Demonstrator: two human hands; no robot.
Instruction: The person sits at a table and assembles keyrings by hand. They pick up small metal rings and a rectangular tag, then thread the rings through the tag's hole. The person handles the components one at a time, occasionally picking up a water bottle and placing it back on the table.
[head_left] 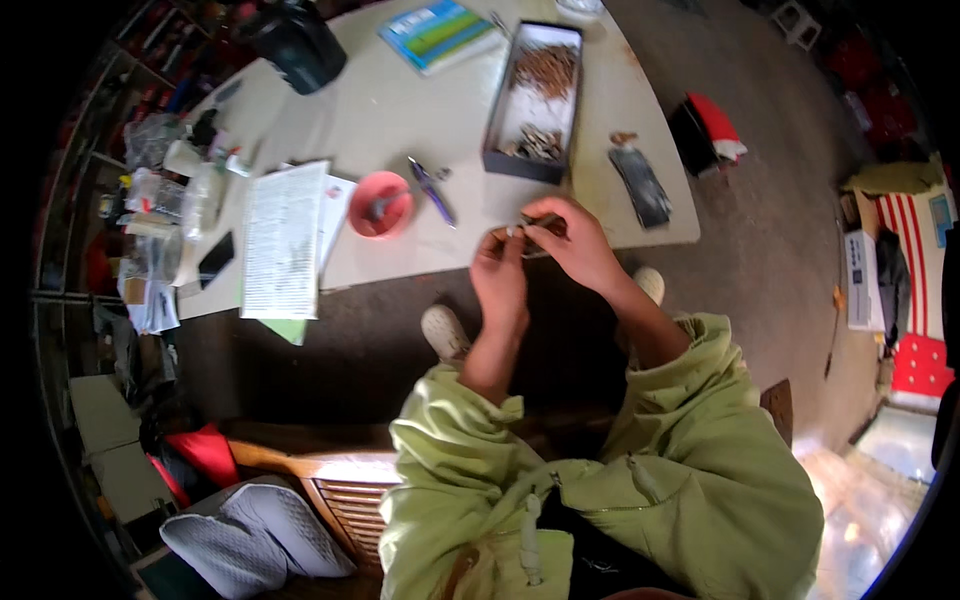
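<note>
Small part (533, 228): dark slim piece pinched between both hands, above the table's near edge.
Left hand (499, 272): fingertips closed on its left end.
Right hand (578, 243): fingers closed around its right end.
Tray (497, 112): dark, long, just beyond.

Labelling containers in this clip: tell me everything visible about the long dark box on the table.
The long box is a narrow, open-topped rectangular tray with dark grey walls and a pale floor, perhaps card or thin plastic. It lies flat on the pale table, angled slightly, beyond both hands and touched by neither. Inside are a reddish-brown heap of small pieces at the far end and a greyish heap at the near end. What the pieces are is too small to tell.
</note>
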